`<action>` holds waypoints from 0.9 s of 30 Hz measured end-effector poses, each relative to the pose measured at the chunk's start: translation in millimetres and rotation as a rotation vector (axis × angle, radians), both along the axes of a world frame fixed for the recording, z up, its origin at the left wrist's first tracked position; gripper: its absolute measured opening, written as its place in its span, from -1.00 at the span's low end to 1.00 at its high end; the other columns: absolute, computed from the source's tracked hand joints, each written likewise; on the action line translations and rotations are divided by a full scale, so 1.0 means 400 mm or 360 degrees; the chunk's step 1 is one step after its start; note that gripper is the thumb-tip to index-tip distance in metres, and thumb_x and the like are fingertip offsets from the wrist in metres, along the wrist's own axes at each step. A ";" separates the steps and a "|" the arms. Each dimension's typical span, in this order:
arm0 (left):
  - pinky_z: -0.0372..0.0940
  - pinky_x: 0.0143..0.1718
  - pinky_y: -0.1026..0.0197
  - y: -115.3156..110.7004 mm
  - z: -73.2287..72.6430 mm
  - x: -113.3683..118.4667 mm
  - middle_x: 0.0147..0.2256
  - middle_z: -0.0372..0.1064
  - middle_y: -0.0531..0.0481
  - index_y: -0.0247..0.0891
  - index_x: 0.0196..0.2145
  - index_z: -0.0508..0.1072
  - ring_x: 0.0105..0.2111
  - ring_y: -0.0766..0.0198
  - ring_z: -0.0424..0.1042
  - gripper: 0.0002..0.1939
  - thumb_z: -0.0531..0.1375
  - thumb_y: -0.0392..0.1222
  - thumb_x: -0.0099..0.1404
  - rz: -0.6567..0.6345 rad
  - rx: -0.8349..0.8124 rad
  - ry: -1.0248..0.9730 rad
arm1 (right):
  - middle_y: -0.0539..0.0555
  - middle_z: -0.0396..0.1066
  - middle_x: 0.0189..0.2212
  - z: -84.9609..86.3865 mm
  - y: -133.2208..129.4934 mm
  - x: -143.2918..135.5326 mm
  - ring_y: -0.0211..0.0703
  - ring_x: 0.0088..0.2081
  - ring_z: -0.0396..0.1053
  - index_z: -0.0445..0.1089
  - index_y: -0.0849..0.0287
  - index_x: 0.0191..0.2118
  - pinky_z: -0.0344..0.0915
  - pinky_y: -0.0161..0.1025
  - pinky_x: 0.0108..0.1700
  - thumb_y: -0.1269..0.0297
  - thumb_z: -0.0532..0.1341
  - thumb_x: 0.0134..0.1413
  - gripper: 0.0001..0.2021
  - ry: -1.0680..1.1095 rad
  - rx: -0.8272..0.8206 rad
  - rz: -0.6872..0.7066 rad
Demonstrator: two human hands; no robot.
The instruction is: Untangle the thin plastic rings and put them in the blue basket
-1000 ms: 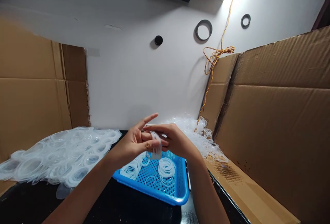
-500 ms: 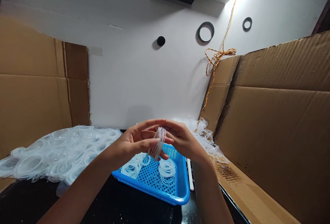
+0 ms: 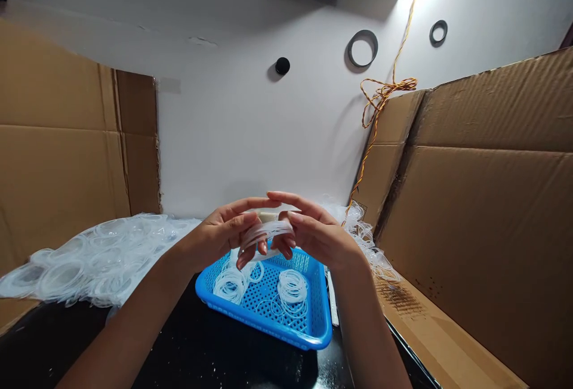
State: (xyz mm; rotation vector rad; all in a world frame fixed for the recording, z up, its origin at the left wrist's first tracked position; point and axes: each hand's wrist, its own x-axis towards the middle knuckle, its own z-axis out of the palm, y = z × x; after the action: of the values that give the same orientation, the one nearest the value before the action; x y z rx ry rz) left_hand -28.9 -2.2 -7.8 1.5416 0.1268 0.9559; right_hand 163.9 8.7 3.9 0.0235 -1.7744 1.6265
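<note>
Between my two hands, above the basket, is a bundle of thin translucent white rings. My left hand pinches its left side between thumb and fingers. The right side is gripped by my right hand, thumb on top and fingertips curled beneath. Both index fingers arch over the bundle and nearly meet. Below sits a blue perforated plastic basket. Inside it, one pile of similar rings lies at the left and another coiled pile at the right, with a few loose rings between.
A wide heap of translucent rings spreads at the left, and more rings lie at the back right. Cardboard panels flank both sides. An orange twisted cord hangs along the wall. The basket stands on a black surface.
The ring bundle has turned from upright to roughly level. My right hand has taken hold of its right side, and the hands have spread slightly. The view has shifted a little.
</note>
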 end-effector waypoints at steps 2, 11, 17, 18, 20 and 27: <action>0.11 -0.72 0.47 0.000 -0.003 0.000 -0.59 0.38 0.10 -0.13 -0.02 0.39 -0.67 0.47 0.29 -0.68 0.16 -0.13 0.26 0.0144 -0.0017 0.0030 | -0.07 0.31 -0.54 -0.003 0.000 -0.009 -0.36 -0.49 0.33 0.28 0.08 0.05 0.31 -0.39 -0.43 0.33 0.18 0.13 -0.66 -0.0025 -0.0011 -0.0049; -0.02 -0.73 0.44 -0.015 0.003 0.005 -0.70 0.17 0.22 -0.19 -0.03 0.38 -0.74 0.54 0.10 -0.61 0.24 -0.12 0.16 0.0488 0.0069 -0.0068 | -0.10 0.34 -0.55 -0.001 0.000 -0.005 -0.37 -0.51 0.36 0.23 0.08 0.09 0.34 -0.37 -0.42 0.35 0.21 0.10 -0.59 -0.0073 0.0126 -0.0122; 0.01 -0.76 0.48 -0.028 0.012 0.001 -0.58 0.33 0.16 -0.11 -0.04 0.36 -0.74 0.56 0.10 -0.67 0.20 -0.19 0.22 0.0535 0.0151 0.0016 | -0.07 0.38 -0.53 -0.002 0.003 0.004 -0.33 -0.45 0.42 0.26 0.11 0.07 0.36 -0.31 -0.33 0.33 0.20 0.12 -0.63 -0.0129 0.0211 -0.0080; 0.02 -0.76 0.48 -0.029 0.013 0.000 -0.56 0.34 0.15 -0.11 -0.04 0.36 -0.74 0.56 0.12 -0.66 0.20 -0.20 0.21 0.0530 0.0152 0.0043 | -0.06 0.39 -0.52 -0.002 0.001 0.005 -0.34 -0.44 0.42 0.27 0.10 0.06 0.35 -0.32 -0.33 0.33 0.18 0.14 -0.65 -0.0130 0.0219 -0.0098; 0.03 -0.76 0.48 -0.031 0.015 -0.001 -0.56 0.33 0.16 -0.12 -0.04 0.35 -0.74 0.56 0.12 -0.65 0.21 -0.22 0.20 0.0492 0.0154 0.0072 | -0.06 0.41 -0.51 -0.001 -0.004 0.007 -0.35 -0.45 0.42 0.28 0.10 0.05 0.35 -0.34 -0.35 0.34 0.17 0.16 -0.67 -0.0143 0.0223 -0.0126; 0.07 -0.72 0.49 -0.035 0.013 -0.001 -0.58 0.29 0.15 -0.16 -0.08 0.40 -0.68 0.52 0.14 -0.68 0.22 -0.26 0.18 0.0468 0.0213 0.0035 | -0.06 0.40 -0.53 0.001 -0.008 0.008 -0.36 -0.48 0.40 0.33 0.13 0.00 0.34 -0.37 -0.39 0.34 0.20 0.12 -0.69 -0.0153 0.0247 -0.0243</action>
State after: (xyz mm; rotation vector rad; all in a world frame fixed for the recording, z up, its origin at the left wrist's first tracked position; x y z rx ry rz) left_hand -29.2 -16.2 -2.4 1.6866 0.3176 1.1985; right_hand 167.0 5.5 4.3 -0.1178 -1.9232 1.4002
